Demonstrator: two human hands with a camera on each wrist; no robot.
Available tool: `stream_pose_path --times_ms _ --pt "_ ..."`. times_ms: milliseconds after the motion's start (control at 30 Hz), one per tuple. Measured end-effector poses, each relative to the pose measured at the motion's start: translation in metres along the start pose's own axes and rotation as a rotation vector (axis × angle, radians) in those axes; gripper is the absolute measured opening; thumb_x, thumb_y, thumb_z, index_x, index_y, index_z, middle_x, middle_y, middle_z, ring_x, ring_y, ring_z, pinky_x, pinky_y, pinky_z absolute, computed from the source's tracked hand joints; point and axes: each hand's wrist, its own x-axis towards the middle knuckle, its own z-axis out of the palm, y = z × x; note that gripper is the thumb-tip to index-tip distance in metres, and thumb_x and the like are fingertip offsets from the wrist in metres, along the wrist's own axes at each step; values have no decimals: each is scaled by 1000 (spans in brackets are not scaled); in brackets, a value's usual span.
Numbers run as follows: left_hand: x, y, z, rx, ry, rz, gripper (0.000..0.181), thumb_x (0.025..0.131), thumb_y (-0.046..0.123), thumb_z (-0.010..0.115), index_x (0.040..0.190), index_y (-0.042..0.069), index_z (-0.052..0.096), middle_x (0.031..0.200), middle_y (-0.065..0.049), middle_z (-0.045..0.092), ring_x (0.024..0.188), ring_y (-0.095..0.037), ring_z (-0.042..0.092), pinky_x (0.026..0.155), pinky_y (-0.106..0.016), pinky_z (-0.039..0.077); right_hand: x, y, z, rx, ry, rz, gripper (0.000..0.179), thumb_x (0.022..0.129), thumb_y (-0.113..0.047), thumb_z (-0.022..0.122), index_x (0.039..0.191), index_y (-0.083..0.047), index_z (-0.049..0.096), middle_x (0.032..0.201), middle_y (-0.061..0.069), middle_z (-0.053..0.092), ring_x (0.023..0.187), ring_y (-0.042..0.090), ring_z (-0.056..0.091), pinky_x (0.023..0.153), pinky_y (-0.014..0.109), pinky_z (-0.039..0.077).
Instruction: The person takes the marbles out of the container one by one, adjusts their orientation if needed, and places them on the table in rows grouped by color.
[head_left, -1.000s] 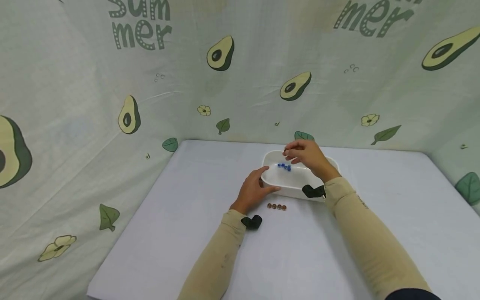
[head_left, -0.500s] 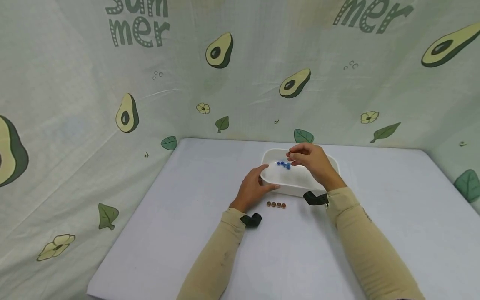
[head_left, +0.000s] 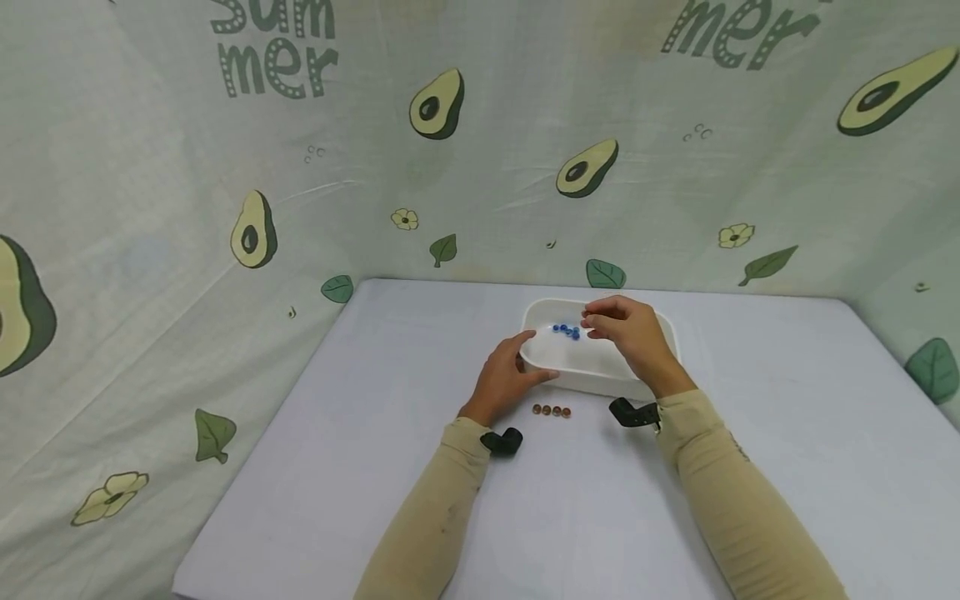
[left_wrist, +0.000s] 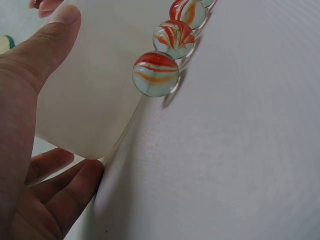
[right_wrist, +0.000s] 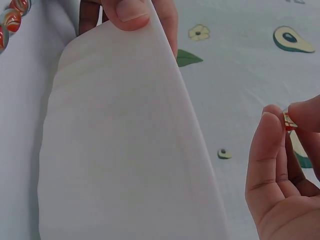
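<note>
My left hand [head_left: 502, 379] grips the left end of a white plastic tub [head_left: 600, 381], its thumb along the near wall and its fingers at the left side. Over the tub, my right hand [head_left: 630, 333] pinches a clear glass marble [right_wrist: 288, 120] with red and orange swirls between thumb and fingertips. Several blue marbles [head_left: 567, 332] lie clustered on the tub floor, left of the right hand. Outside, just in front of the near wall, several red-orange swirled marbles [left_wrist: 156, 74] stand in a short row on the table. The right hand hides part of the tub's inside.
The white-covered table [head_left: 360, 433] stretches out around the tub. A pale cloth [head_left: 495, 167] printed with avocados and leaves hangs behind the table's far edge. Black wrist mounts [head_left: 502, 442] sit on both forearms.
My right hand has drawn slightly right and nearer, still pinching the marble above the tub. The left hand keeps its grip, and the marbles stay where they were.
</note>
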Motion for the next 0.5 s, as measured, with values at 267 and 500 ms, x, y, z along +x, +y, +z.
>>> stream_pose_path --times_ms 267,500 --pt "0 2 -1 -17 8 1 81 82 45 82 150 20 47 139 -6 55 104 -17 53 89 -34 49 -10 -1 0 15 16 0 36 100 -22 64 123 5 62 120 23 62 102 21 66 84 23 53" --pt "0 0 0 -23 23 2 80 81 45 84 148 19 49 138 -7 55 105 -17 54 89 -34 49 -16 1 0 33 12 -20 32 100 -17 64 120 7 62 115 21 63 101 25 66 83 24 54"
